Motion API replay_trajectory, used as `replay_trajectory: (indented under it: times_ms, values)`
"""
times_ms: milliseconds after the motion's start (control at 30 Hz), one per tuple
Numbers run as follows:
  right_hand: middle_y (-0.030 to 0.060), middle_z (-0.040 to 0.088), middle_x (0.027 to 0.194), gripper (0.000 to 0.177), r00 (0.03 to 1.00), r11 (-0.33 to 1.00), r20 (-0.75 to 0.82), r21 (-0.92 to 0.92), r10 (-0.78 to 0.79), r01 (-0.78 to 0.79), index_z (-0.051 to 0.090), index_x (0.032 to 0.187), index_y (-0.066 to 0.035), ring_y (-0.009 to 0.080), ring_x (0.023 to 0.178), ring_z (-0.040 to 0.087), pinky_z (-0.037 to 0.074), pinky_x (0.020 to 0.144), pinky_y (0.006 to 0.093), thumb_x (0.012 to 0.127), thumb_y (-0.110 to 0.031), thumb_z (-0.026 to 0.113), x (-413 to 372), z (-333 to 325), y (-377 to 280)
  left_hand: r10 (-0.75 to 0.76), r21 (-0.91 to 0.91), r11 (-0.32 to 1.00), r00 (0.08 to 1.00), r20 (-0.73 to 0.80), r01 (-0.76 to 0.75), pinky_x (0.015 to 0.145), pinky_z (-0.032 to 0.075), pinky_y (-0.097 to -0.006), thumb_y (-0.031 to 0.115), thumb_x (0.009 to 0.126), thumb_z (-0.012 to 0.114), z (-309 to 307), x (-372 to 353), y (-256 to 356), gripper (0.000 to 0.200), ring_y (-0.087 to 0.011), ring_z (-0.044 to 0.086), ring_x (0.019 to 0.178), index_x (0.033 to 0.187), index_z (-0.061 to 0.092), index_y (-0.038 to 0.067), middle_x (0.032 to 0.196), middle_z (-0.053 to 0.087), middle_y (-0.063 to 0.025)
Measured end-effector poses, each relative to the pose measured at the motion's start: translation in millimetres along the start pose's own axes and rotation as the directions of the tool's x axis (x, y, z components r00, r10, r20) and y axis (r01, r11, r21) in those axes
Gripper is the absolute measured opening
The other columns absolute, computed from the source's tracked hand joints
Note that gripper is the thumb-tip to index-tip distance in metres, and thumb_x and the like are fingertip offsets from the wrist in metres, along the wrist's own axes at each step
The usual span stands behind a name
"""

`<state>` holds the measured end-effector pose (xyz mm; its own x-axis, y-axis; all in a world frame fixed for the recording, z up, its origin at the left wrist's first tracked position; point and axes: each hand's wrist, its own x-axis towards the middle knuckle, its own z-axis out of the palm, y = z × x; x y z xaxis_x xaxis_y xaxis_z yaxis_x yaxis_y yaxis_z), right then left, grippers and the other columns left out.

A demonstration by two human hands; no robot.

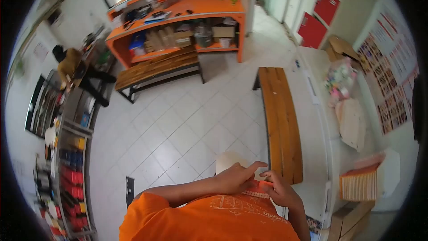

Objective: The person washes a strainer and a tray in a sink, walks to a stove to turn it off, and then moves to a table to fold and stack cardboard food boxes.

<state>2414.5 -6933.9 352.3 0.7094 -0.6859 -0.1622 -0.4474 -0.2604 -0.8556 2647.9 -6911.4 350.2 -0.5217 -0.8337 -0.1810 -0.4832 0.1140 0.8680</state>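
My left hand (235, 177) reaches across from the left in front of my orange shirt, its index finger pointing right and the other fingers curled. Facing it, my right hand (281, 191) has bent fingers and its fingertips close to the left ones. Between the two hands is a small orange-pink piece (257, 191) with a pale, bumpy edge that looks knitted or crocheted. Both hands appear to hold it, though the fingers cover much of it. Just beyond the left hand, a cream rounded surface (228, 158) shows, partly hidden by the hand.
A wooden bench (281, 125) stands ahead on the right, another bench (158, 69) farther off. Behind are orange shelves (196, 9). A person (73, 67) stands by the left shelf rack (76, 129). A white counter (318, 111) with bags and boxes runs along the right.
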Motion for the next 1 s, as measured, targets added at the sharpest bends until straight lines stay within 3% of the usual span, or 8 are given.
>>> replay_trajectory:
  times_ms: [267, 500, 567, 700, 767, 833, 867, 1000]
  values:
    - [0.0142, 0.066, 0.087, 0.033, 0.803, 0.901, -0.442, 0.35, 0.399, -0.255, 0.068, 0.105, 0.003, 0.0211, 0.081, 0.061, 0.048, 0.077, 0.0332, 0.099, -0.027, 0.055, -74.7, -55.2, 73.0, 0.323, 0.389, 0.892, 0.926, -0.197, -0.228, 0.096, 0.029, -0.0546, 0.03, 0.08, 0.079, 51.5, 103.2, 67.9, 0.066, -0.0325, 0.048, 0.124, 0.137, 0.047, 0.016, 0.129, 0.052, -0.0164]
    - [0.0125, 0.068, 0.099, 0.041, 0.692, 0.602, -0.51, 0.787, 0.511, 0.136, 0.064, 0.116, 0.003, 0.0192, 0.093, 0.061, 0.049, 0.082, 0.0352, 0.097, -0.034, 0.061, -145.5, -109.7, 107.5, 0.668, 0.303, 0.737, 0.718, -0.194, -0.604, 0.101, 0.042, -0.0502, 0.023, 0.065, 0.092, 129.9, 217.6, 110.7, 0.066, -0.0451, 0.038, 0.131, 0.124, 0.063, 0.016, 0.143, 0.033, -0.0292]
    - [0.008, 0.066, 0.102, 0.039, 0.2, 0.956, -0.976, 0.028, 0.09, -0.293, 0.059, 0.124, 0.001, 0.017, 0.094, 0.061, 0.051, 0.08, 0.0322, 0.1, -0.03, 0.06, -167.9, -126.4, 129.2, 0.828, 0.13, 0.535, 0.488, -0.275, -0.835, 0.099, 0.045, -0.0504, 0.019, 0.067, 0.09, 134.8, 238.5, 131.1, 0.058, -0.0456, 0.047, 0.125, 0.119, 0.066, 0.015, 0.138, 0.04, -0.0306]
    - [0.0225, 0.066, 0.108, 0.042, 0.364, 0.937, -0.863, 0.321, 0.349, -0.138, 0.06, 0.121, -0.001, 0.0405, 0.103, 0.061, 0.049, 0.089, 0.0463, 0.095, -0.034, 0.061, -216.1, -156.4, 146.1, 0.46, -0.555, 0.776, 0.871, 0.171, -0.301, 0.103, 0.043, -0.0524, 0.026, 0.07, 0.089, 157.9, 254.8, 167.8, 0.048, -0.0468, 0.05, 0.125, 0.112, 0.07, 0.014, 0.137, 0.043, -0.0316]
    - [0.024, 0.066, 0.112, 0.041, 0.407, 0.943, -0.914, -0.146, -0.013, -0.298, 0.063, 0.118, -0.002, 0.0427, 0.105, 0.061, 0.049, 0.09, 0.0474, 0.093, -0.034, 0.064, -238.6, -179.6, 134.1, 0.742, -0.526, 0.596, 0.667, 0.072, -0.607, 0.107, 0.037, -0.0562, 0.032, 0.073, 0.088, 179.7, 263.6, 206.5, 0.049, -0.0495, 0.045, 0.129, 0.117, 0.069, 0.018, 0.142, 0.037, -0.033]
    - [0.0243, 0.066, 0.112, 0.043, 0.097, 0.873, -0.995, -0.06, -0.015, -0.485, 0.065, 0.116, -0.001, 0.0427, 0.106, 0.061, 0.048, 0.091, 0.0477, 0.09, -0.035, 0.067, -268.0, -206.3, 139.7, 0.768, -0.628, 0.512, 0.64, 0.029, -0.586, 0.113, 0.031, -0.0548, 0.039, 0.076, 0.085, 199.7, 274.1, 238.5, 0.057, -0.0498, 0.041, 0.133, 0.124, 0.064, 0.016, 0.147, 0.029, -0.0326]
    - [0.0245, 0.066, 0.112, 0.044, -0.06, 0.829, -0.997, 0.001, -0.039, -0.559, 0.065, 0.115, -0.001, 0.0427, 0.106, 0.061, 0.048, 0.091, 0.0478, 0.088, -0.036, 0.068, -283.1, -220.6, 143.0, 0.909, -0.534, 0.124, 0.312, -0.278, -0.837, 0.114, 0.03, -0.0486, 0.039, 0.081, 0.083, 215.9, 292.6, 259.2, 0.062, -0.0433, 0.038, 0.137, 0.129, 0.058, 0.009, 0.152, 0.022, -0.0279]
    - [0.0263, 0.066, 0.113, 0.053, -0.409, 0.674, -0.909, 0.251, -0.083, -0.694, 0.067, 0.113, 0.001, 0.0436, 0.11, 0.061, 0.048, 0.094, 0.048, 0.08, -0.04, 0.074, -354.2, -287.5, 132.9, 0.784, -0.566, 0.516, 0.621, 0.01, -0.643, 0.099, 0.043, -0.0376, 0.038, 0.084, 0.077, 225.2, 399.1, 280.2, 0.086, -0.0227, 0.058, 0.112, 0.147, 0.033, 0.001, 0.123, 0.057, -0.0125]
